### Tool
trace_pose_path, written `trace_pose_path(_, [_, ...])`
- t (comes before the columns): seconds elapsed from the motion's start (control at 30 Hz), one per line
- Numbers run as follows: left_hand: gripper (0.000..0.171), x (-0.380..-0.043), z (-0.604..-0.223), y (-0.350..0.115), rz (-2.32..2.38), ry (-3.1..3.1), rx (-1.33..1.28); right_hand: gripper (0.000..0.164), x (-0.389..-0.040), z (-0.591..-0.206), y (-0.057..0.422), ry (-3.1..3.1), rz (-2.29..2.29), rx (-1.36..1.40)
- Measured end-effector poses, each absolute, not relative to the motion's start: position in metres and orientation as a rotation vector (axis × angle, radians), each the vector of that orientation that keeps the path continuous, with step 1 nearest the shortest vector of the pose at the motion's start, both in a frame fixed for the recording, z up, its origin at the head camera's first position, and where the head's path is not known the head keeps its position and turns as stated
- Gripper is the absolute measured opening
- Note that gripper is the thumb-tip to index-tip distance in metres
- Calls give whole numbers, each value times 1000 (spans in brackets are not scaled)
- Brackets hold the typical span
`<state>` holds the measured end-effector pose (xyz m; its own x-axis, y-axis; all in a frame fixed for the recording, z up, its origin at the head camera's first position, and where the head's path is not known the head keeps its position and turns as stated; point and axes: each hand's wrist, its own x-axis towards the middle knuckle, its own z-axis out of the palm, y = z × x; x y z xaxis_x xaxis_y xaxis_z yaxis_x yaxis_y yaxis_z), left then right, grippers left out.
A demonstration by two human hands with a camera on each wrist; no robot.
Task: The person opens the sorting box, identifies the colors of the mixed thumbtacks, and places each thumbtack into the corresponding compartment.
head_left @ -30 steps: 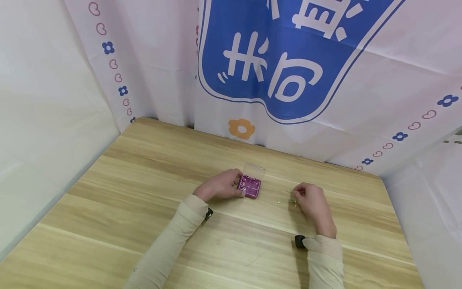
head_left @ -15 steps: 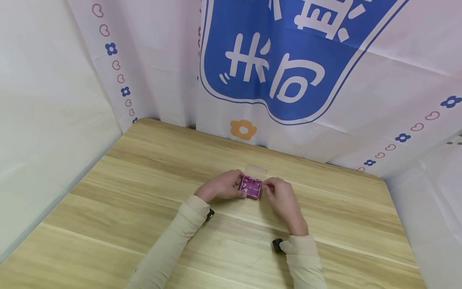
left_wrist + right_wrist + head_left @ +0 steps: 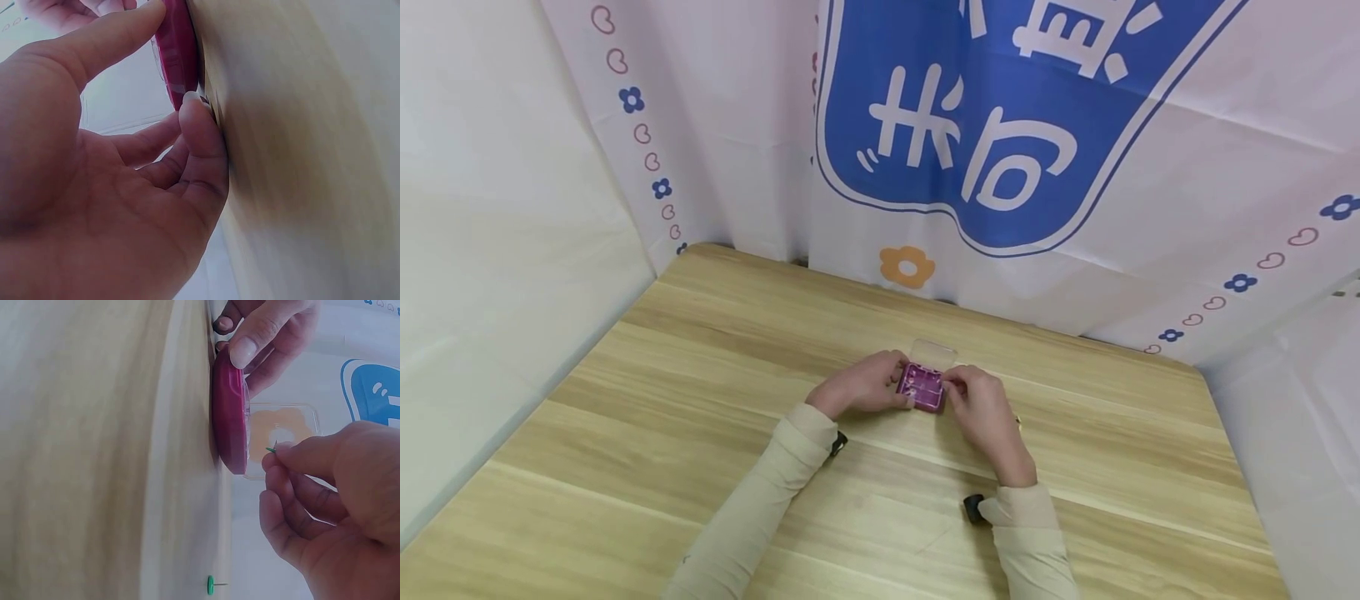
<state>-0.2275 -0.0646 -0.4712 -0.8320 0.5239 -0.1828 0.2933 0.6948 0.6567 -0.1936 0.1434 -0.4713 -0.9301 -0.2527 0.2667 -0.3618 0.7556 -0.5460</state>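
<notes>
A small magenta case (image 3: 922,387) with divided compartments lies on the table, its clear lid (image 3: 934,353) swung back. My left hand (image 3: 868,385) holds the case by its left side, thumb near and fingers far, as the left wrist view shows with the case (image 3: 178,53) at the fingertips. At the case's right edge is my right hand (image 3: 988,412). It pinches a green thumbtack (image 3: 271,450) between thumb and forefinger, just above the open case. Several small pale bits sit in the left part of the case; their kind is too small to tell.
Another green thumbtack (image 3: 211,585) lies on the wooden table with its pin pointing up. A small yellow piece (image 3: 1018,422) shows beside my right wrist. Behind the table's far edge hangs a printed white cloth (image 3: 760,183).
My right hand has moved left from the small green and yellow pieces to the case's right edge. My left hand has stayed on the case.
</notes>
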Motion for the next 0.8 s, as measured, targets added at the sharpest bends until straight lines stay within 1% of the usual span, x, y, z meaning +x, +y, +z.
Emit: trace_pose_path(0.8, [69, -228, -471, -65, 893, 2542, 639, 11, -193, -472, 145, -2776, 953, 476])
